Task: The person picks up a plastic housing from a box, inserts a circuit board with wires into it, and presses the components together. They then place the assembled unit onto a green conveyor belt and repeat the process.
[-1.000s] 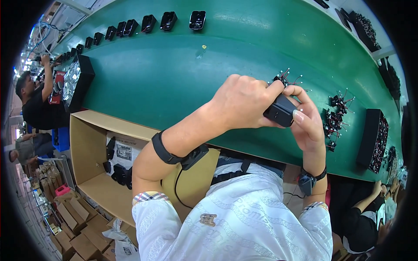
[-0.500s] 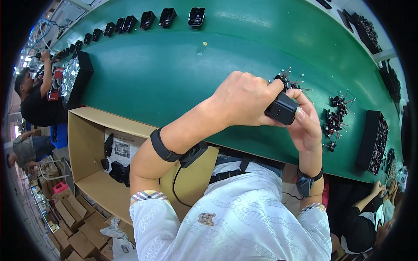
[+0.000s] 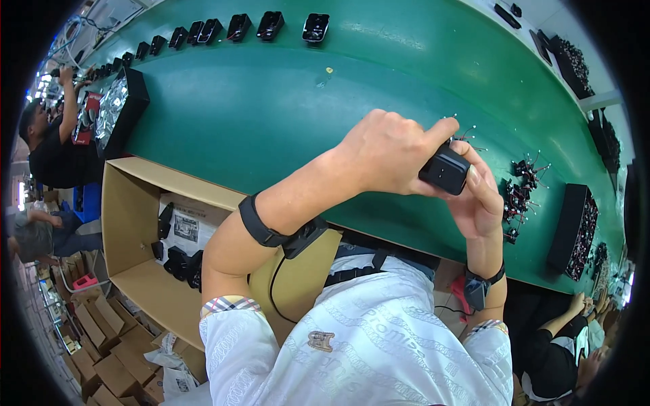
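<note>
Between my two hands is a small black plastic housing point(image 3: 445, 171), boxy with rounded edges, held over the near part of the green table. My left hand point(image 3: 393, 152) grips its left side, fingers curled and the thumb side along its top. The fingertips of my right hand point(image 3: 479, 186) close on its right side. Just beyond the housing lie small black parts with red and black wires point(image 3: 467, 139), partly hidden by my hands. Right of my right hand sits a cluster of similar wired parts point(image 3: 520, 193).
A row of open black housings point(image 3: 271, 26) runs along the table's far left. A black bin of wired parts point(image 3: 574, 230) stands at right, a black box with silvery pieces point(image 3: 125, 111) at left. An open cardboard box point(image 3: 125, 223) adjoins the near edge. Other people work at both sides.
Both hands and the black housing have shifted slightly right. My left thumb side has lifted over the top of the housing, covering more of the wired parts behind. The view has shifted a little.
</note>
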Motion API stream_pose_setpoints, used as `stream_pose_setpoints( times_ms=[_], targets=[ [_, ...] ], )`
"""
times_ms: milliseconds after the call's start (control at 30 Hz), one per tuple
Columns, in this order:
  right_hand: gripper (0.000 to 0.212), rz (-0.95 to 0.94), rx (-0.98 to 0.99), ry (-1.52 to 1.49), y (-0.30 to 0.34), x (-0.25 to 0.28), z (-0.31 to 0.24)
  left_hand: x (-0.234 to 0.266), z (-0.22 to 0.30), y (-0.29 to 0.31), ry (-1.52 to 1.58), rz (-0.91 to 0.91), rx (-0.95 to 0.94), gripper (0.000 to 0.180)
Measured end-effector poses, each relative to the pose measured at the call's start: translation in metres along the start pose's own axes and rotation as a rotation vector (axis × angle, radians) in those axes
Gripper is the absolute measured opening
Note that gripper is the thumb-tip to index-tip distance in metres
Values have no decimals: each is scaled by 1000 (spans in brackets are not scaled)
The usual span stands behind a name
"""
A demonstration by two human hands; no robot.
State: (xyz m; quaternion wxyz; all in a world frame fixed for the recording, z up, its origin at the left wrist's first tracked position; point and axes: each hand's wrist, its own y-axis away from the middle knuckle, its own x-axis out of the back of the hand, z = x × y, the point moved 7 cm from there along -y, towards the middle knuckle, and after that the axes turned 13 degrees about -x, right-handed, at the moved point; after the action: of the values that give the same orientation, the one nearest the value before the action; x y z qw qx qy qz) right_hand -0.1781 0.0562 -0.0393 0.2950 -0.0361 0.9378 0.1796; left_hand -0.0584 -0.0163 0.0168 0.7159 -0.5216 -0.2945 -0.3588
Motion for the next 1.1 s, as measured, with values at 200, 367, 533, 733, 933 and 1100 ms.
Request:
stream_pose_setpoints(
  times_ms=[200,367,533,733,933,1100],
  targets=[
    [45,-111,72,47,-9,-17,-14,11,0,0,-2,-56,175,87],
    [35,-42,111,337,-38,-32,-34,32,-22,18,-127,-132,413,90],
    [28,157,875,1562,-114,-91,-82,121,-42,92,-411,-123,519,70],
    [30,284,617,2016,-250,-26,-80,239,-12,275,-456,224,1030,39],
    [31,283,654,2061,-292,8,-77,209,-9,493,-342,-60,1470,43],
    [33,236,648,2084,-266,0,-82,161,-31,604,-363,-314,1725,65]
  ],
)
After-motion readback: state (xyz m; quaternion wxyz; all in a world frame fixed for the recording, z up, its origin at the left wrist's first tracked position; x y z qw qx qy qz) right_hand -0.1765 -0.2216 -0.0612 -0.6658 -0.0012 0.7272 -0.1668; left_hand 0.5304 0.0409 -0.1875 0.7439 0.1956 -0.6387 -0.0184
